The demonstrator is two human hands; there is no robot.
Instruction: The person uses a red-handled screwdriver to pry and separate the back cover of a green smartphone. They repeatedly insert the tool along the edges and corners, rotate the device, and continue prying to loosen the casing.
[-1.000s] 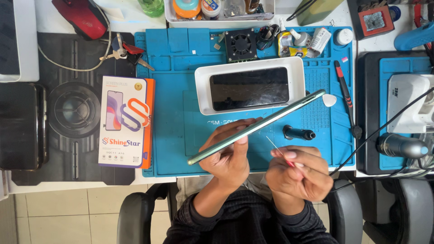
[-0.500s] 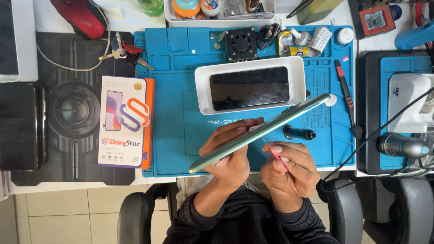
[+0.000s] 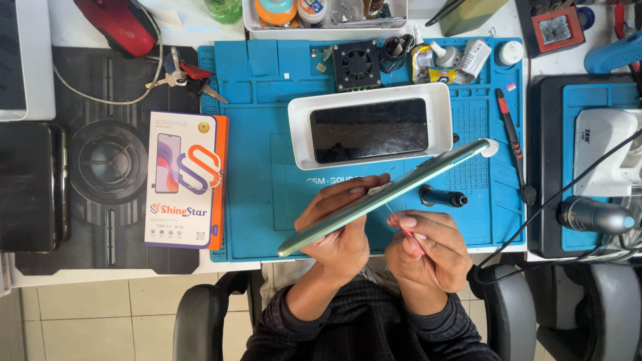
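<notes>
— Since a second ago, when the thin tool was out in the open beside the phone, has it closed in?

— Yes. The right hand has drawn in toward the left hand, and the thin tool, a fine metal shaft with a reddish grip, now has its tip up at the lower edge of the green phone. I judge that the seam is being probed; whether the tip is actually in it I cannot tell.

— And the phone itself?

— Held edge-on and slanted, above the front of the blue mat on the bench, low end at the left. Its tilt is nearly the same as before. The left fingers are wrapped about its middle; the right fingers are pinched narrow on the tool.

— What lies close by?

— A white tray carrying a dark screen panel just behind the phone, a black screwdriver handle beside the right hand, and a boxed replacement screen at the mat's left edge.
</notes>
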